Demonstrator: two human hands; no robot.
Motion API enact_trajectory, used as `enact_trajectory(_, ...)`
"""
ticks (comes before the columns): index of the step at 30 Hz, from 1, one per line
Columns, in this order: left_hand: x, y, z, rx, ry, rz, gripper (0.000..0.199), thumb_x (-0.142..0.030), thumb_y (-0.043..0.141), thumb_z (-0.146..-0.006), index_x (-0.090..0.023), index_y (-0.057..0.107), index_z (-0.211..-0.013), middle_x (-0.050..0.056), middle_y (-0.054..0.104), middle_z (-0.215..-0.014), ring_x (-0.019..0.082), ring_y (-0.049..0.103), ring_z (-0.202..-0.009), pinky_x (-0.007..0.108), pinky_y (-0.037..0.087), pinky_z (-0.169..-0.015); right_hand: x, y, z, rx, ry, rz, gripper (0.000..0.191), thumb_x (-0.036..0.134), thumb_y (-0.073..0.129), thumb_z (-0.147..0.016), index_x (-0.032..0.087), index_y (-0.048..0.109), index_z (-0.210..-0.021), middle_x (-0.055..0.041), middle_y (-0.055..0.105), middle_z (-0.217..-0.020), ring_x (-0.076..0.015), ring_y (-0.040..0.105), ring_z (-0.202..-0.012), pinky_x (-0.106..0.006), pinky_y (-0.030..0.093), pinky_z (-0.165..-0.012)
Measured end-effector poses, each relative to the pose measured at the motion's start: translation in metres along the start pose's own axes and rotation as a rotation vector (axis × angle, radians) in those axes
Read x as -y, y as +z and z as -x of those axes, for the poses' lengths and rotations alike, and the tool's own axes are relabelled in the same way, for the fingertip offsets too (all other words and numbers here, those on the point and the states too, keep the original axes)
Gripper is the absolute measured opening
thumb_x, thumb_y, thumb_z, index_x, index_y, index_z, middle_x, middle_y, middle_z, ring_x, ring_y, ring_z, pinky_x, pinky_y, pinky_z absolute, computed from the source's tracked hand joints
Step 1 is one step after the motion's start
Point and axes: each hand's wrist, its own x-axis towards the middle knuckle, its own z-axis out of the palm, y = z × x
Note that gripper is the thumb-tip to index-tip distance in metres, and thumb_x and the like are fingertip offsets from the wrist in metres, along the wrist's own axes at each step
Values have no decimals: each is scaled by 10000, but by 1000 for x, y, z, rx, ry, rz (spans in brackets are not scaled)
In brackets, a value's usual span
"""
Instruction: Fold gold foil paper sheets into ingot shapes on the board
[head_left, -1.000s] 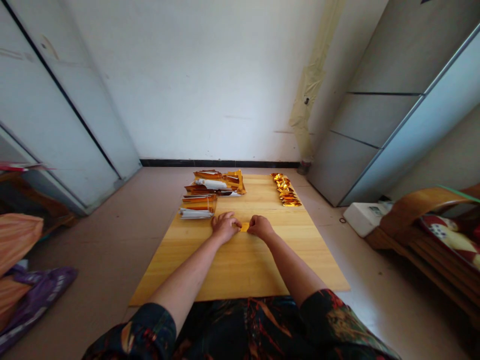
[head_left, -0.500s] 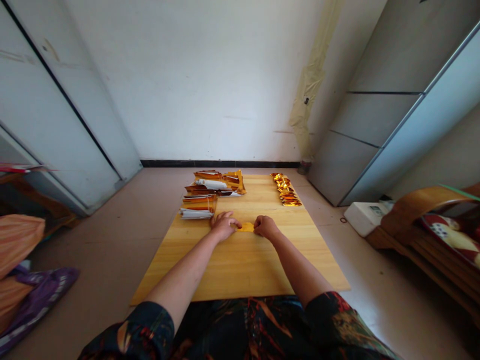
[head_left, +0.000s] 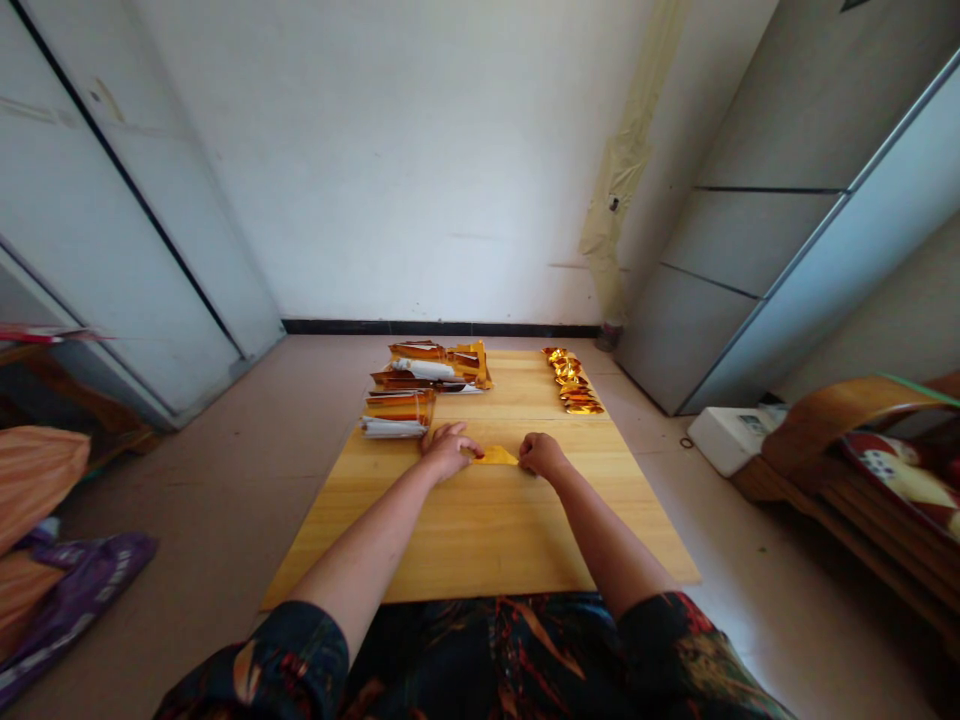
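A small yellow-orange paper piece lies on the wooden board between my two hands. The thumb and fingertips of my left hand press on its left end. At its pointed right end, my right hand has its fingers closed, pinching the tip. Stacks of orange, brown and white paper stand just beyond my left hand, with more bundles behind them. A row of shiny gold folded pieces lies at the board's far right.
The wooden board reaches to my lap. Beyond it is a white wall. A grey cabinet and a white box stand on the right; a purple bag lies at the left.
My right hand has moved slightly to the right, and more of the yellow-orange piece shows, now tapering to a point. My left hand has stayed in place.
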Motion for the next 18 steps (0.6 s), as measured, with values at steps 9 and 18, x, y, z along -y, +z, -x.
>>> enact_trajectory(9, -1, 3, 2, -2, -14, -9, 264, -328, 664, -657, -381, 707, -912, -68, 377, -1443, 276, 278, -1335, 458, 149, -1094, -10, 7, 8, -126, -234, 12, 328, 171, 661, -676, 207, 663, -1001, -30, 643, -952, -124, 601, -801, -187, 415, -676)
enact_trajectory(18, -7, 12, 8, -143, 92, -16, 158, -329, 678, -668, -317, 710, -822, 5, 535, -1307, 295, 336, -1285, 530, 182, -1040, 3, 15, 22, -166, -484, 376, 226, 314, 438, -911, 265, 643, -990, -25, 604, -1015, -117, 590, -836, -190, 387, -649)
